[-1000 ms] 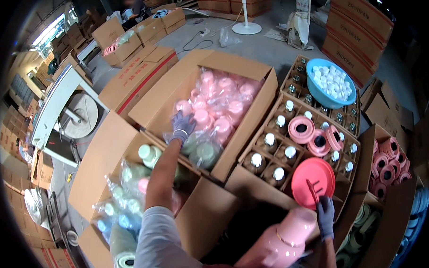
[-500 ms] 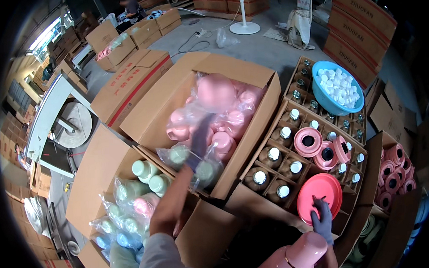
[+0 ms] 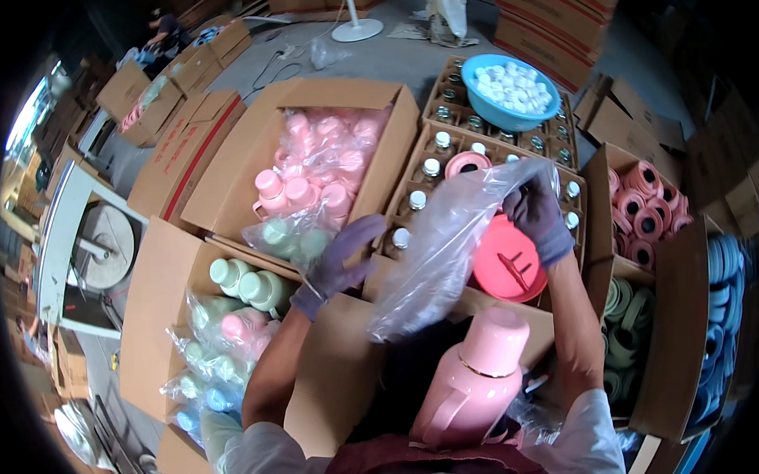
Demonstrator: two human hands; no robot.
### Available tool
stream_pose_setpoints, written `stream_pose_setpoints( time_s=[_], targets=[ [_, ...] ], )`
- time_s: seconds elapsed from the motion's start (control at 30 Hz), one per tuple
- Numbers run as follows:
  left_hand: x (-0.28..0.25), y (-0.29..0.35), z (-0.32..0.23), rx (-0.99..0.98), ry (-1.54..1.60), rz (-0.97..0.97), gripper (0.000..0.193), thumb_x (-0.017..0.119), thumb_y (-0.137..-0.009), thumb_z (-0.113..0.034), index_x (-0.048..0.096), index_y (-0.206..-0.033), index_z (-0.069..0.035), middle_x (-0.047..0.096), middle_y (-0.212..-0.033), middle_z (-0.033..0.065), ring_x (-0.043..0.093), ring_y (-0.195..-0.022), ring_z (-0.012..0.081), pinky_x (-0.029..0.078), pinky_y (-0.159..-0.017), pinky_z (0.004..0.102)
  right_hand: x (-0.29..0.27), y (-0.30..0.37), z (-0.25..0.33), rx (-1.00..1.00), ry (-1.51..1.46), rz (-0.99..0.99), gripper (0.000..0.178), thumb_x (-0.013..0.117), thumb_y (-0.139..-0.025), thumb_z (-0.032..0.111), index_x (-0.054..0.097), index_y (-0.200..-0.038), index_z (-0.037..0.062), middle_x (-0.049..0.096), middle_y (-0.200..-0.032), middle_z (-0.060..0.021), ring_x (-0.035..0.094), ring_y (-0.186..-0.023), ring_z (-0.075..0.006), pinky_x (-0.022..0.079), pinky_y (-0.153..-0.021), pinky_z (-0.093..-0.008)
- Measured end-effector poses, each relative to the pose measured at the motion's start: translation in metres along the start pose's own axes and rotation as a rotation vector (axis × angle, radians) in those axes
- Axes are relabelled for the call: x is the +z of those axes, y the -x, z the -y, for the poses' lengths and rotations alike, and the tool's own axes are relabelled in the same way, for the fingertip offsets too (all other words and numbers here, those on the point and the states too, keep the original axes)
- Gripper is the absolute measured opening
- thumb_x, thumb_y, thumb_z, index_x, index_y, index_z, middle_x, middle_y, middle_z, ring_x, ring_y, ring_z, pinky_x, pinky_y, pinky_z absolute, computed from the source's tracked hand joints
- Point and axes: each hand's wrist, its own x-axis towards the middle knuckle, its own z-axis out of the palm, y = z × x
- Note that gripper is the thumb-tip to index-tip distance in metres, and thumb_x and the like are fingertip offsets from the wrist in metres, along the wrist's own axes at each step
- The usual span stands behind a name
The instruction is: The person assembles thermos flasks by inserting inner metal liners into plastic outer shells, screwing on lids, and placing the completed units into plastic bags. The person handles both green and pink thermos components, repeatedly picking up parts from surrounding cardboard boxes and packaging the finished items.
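Both my hands wear grey-purple gloves. My right hand grips the upper edge of a clear plastic bag, which hangs slanting down toward my lap. My left hand holds the bag's lower left side. A pink thermos flask with a handle stands upright just below the bag, close to my body. Behind the bag lies a pink round lid on a box of glass liners.
An open carton of bagged pink flasks sits ahead left; a carton of green and pink flasks is nearer left. A divided box holds silver-topped liners, with a blue bowl of white caps. Cartons of pink rings stand right.
My left hand drew back from the pink flask carton with a clear bag. My right hand rose from beside the thermos and took the bag's top edge, spreading it above the flask.
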Motion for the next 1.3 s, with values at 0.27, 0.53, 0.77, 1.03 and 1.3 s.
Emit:
stream_pose_setpoints(
  time_s=[0.27, 0.53, 0.77, 1.03, 1.3],
  targets=[
    [0.135, -0.007, -0.027, -0.140, 0.790, 0.209, 0.120, 0.066, -0.076, -0.069, 0.007, -0.154, 0.001, 0.012, -0.161, 0.0153, 0.008, -0.150, 0.0255, 0.011, -0.120, 0.0390, -0.100, -0.071, -0.011, 0.139, -0.563, -0.311, 0.026, 0.052, -0.097, 0.027, 0.065, -0.102, 0.0060, 0.069, -0.097, -0.0107, 0.067, -0.087, -0.0252, 0.056, -0.087, -0.0383],
    [0.263, -0.099, -0.033, -0.137, 0.654, 0.163, 0.077, 0.076, -0.084, -0.026, 0.037, -0.143, 0.004, 0.047, -0.143, 0.0168, 0.046, -0.130, 0.0242, 0.039, -0.109, 0.0371, -0.112, -0.086, -0.053, 0.068, -0.677, -0.731, 0.023, 0.065, -0.090, 0.029, 0.064, -0.096, 0.0069, 0.064, -0.086, -0.0097, 0.062, -0.076, -0.0262, 0.057, -0.075, -0.0444],
    [0.218, -0.107, 0.003, -0.632, 1.233, -0.336, 0.027, 0.057, -0.098, -0.021, 0.066, -0.111, 0.002, 0.069, -0.100, 0.0059, 0.065, -0.088, 0.0122, 0.054, -0.081, 0.0266, -0.088, 0.031, 0.028, 0.235, 0.667, -0.109, 0.078, 0.069, -0.086, 0.044, 0.040, -0.139, -0.0060, 0.053, -0.130, -0.0142, 0.055, -0.115, -0.0263, 0.045, -0.099, -0.0362],
    [0.165, -0.046, -0.033, -0.462, 1.460, -0.061, 0.037, 0.050, -0.099, -0.030, 0.066, -0.111, 0.001, 0.067, -0.109, 0.0099, 0.064, -0.098, 0.0185, 0.052, -0.086, 0.0297, -0.081, 0.142, -0.038, 0.279, 1.784, -0.289, 0.032, 0.062, -0.080, 0.031, 0.068, -0.106, 0.0131, 0.066, -0.108, -0.0119, 0.061, -0.105, -0.0346, 0.043, -0.095, -0.0456],
    [0.056, 0.033, -0.155, -0.113, 1.013, 0.785, 0.024, 0.064, -0.092, -0.020, 0.068, -0.102, 0.002, 0.068, -0.100, 0.0094, 0.064, -0.087, 0.0206, 0.050, -0.078, 0.0329, 0.053, 0.280, 0.018, -0.702, 1.322, -0.414, 0.035, 0.063, -0.083, 0.015, 0.057, -0.114, 0.0002, 0.061, -0.108, -0.0176, 0.055, -0.108, -0.0400, 0.033, -0.109, -0.0514]
  ],
)
